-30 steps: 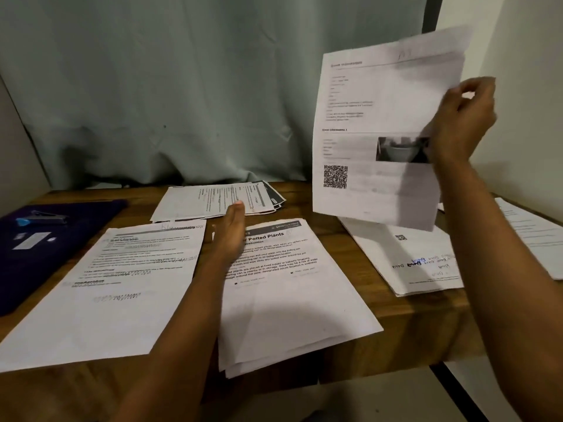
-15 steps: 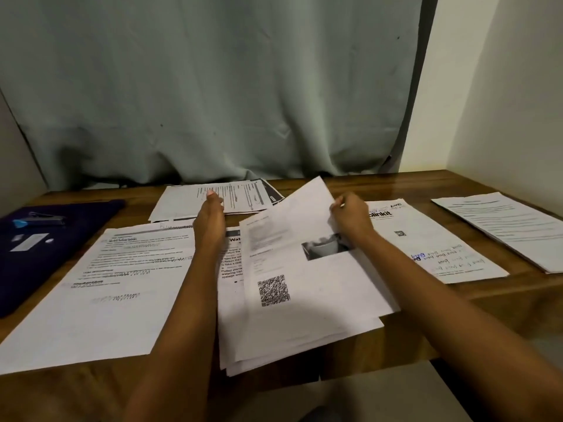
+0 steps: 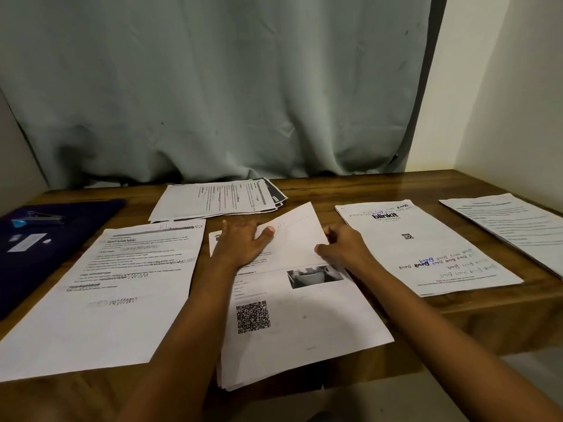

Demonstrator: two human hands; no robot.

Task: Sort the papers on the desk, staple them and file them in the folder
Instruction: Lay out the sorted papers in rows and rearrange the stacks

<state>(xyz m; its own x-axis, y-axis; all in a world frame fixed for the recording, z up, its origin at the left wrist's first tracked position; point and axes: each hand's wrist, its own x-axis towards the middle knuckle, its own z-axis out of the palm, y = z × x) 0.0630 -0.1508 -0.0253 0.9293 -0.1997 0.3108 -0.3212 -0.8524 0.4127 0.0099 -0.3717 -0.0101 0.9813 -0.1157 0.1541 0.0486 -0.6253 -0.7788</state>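
A sheet with a QR code and a small photo point(image 3: 292, 306) lies on top of the middle pile at the desk's front edge. My left hand point(image 3: 243, 243) rests flat on its upper left part, fingers spread. At the sheet's right edge my right hand point(image 3: 342, 248) pinches the paper, whose top corner is lifted a little. Other papers lie around: a printed sheet point(image 3: 115, 287) at the left, a stack point(image 3: 213, 199) at the back, a "blinkit" sheet point(image 3: 426, 248) at the right and another page point(image 3: 511, 226) at the far right. The dark blue folder point(image 3: 61, 239) lies at the far left with a stapler point(image 3: 38, 220) on it.
A grey curtain point(image 3: 213, 86) hangs behind the wooden desk point(image 3: 365, 184). A pale wall point(image 3: 518, 86) closes off the right side. The middle pile hangs slightly over the desk's front edge.
My right hand brought the QR-code sheet down from the air at the right onto the middle pile. My left hand moved on top of that sheet.
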